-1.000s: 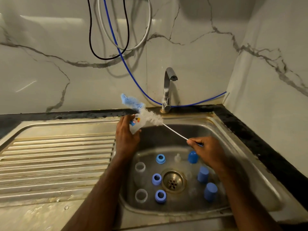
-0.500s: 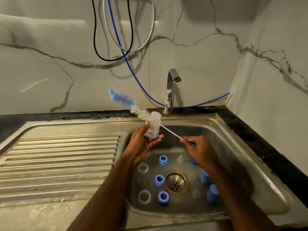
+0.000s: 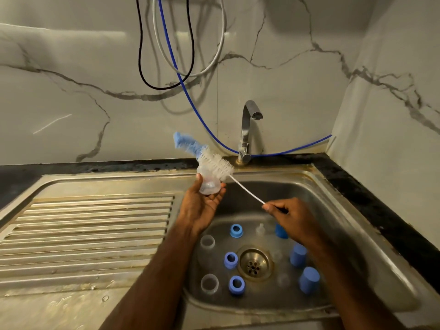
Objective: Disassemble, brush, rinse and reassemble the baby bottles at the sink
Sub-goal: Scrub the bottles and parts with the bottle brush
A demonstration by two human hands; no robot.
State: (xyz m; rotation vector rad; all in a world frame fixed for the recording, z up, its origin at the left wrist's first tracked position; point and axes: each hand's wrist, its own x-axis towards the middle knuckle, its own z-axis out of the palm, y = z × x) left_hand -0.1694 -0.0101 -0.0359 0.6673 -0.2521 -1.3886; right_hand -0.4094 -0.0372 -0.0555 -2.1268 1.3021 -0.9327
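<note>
Bottle: clear bottle body (image 3: 209,182) sits in your left hand (image 3: 202,208), cupped from below with thumb and fingertips curled round it; held up over the sink's (image 3: 357,234) back-left corner, likely so drips fall in the basin
Brush: your right hand (image 3: 289,216) pinches the thin white stem; bristle head (image 3: 215,164) lies across the bottle's top, outside it, blue tip beyond
Parts: blue rings (image 3: 236,285), blue caps (image 3: 309,280), clear bottles (image 3: 209,283) stand apart round the drain (image 3: 254,264); probably queued for brushing
Tap: faucet (image 3: 247,129) shows no water running
</note>
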